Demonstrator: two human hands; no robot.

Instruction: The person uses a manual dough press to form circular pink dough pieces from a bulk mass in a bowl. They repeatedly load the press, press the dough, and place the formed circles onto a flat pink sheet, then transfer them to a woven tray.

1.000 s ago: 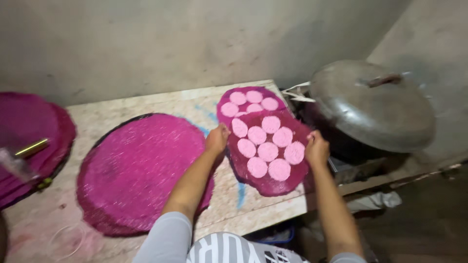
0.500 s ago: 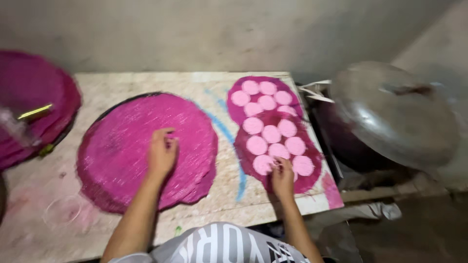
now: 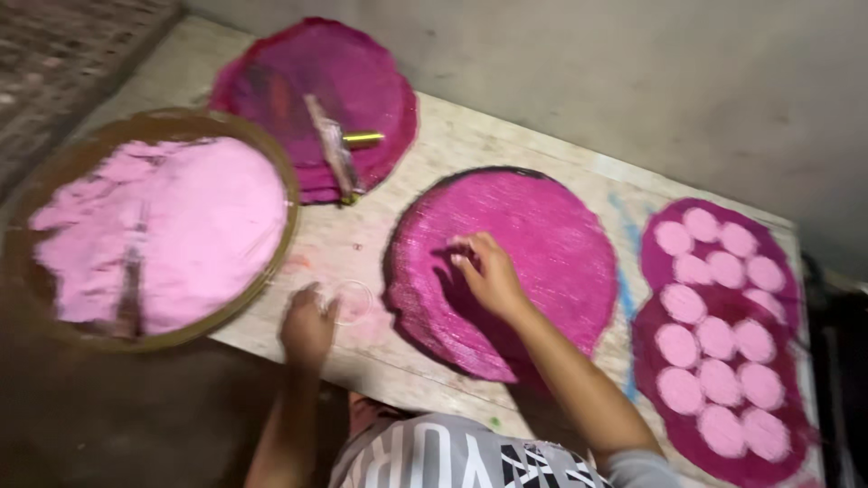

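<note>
We're looking down at the wooden table (image 3: 506,149) now. Left hand (image 3: 307,323) sits at the near edge, fingers curled round a small clear ring (image 3: 353,298) that lies flat on the boards. It's blurred, so can't tell if we're gripping it or just touching. Right hand (image 3: 486,271) is on the middle round mat (image 3: 533,248), magenta, fingers bent w/ tips pressing the mat's left part; nothing in it that we can see.

Far left there's a big round tray (image 3: 271,172) full of pale pink powder (image 3: 172,226), a stick-like tool (image 3: 131,289) lying in it. Behind, another magenta mat (image 3: 362,72) w/ a smeared tool (image 3: 333,149) across it. Right side: two more mats (image 3: 796,425), overlapping, covered w/ pale pink discs (image 3: 716,337) in rows, well apart from both hands.
</note>
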